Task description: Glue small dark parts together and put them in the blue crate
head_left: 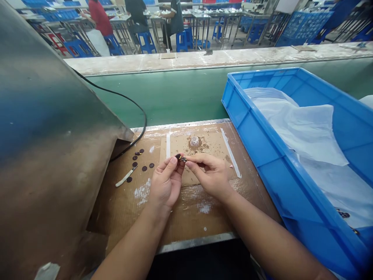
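Beside you, the blue plastic crate [250,128] holds crumpled white plastic sheeting [305,132]. Your left hand [166,182] and right hand [211,175] pinch one small dark round piece [180,157] together above the glue-stained cardboard [186,210].

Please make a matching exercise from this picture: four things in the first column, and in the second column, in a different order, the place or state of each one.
Things:
1. blue crate
2. black cable
3. loose dark discs
4. small dark part

Places or states:
A. pinched between the fingertips of the left hand and the right hand
B. scattered on the cardboard, left of the hands
C. on the right, lined with white plastic sheet
D. runs down in a curve beside the metal panel

Pairs: 1-C, 2-D, 3-B, 4-A
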A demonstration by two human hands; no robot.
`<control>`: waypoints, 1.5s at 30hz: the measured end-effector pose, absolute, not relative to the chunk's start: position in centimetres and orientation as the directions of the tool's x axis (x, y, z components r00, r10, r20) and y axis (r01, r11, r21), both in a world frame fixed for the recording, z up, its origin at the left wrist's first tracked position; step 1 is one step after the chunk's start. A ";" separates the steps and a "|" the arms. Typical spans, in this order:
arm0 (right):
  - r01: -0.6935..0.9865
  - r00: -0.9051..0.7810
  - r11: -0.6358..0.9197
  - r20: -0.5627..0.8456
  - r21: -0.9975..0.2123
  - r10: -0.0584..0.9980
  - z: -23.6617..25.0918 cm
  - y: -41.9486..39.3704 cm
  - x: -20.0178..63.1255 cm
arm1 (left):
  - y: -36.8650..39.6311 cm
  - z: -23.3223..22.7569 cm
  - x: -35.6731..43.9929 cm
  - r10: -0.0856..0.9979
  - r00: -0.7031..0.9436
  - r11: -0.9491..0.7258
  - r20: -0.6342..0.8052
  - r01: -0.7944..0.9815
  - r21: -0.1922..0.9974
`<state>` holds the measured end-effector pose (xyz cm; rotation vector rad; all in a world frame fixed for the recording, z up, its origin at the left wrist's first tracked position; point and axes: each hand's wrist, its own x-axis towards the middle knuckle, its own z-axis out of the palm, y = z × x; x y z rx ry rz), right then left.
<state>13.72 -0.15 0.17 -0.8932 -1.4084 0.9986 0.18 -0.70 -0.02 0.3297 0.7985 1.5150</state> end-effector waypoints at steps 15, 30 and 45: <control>0.043 -0.059 0.431 0.429 -0.901 0.902 0.2 0.0 13.9 | -0.8 -0.4 0.1 0.980 -0.095 0.048 -0.172 -0.735 0.676; 0.273 -0.130 0.616 0.606 -0.739 0.785 0.4 0.1 14.3 | -1.2 -2.9 0.5 0.951 -0.293 -0.195 0.093 -0.340 0.920; 0.373 -0.137 0.753 0.771 -0.541 0.622 0.5 0.1 14.6 | -1.7 -1.0 -0.7 0.748 -0.172 -0.525 0.641 0.436 0.731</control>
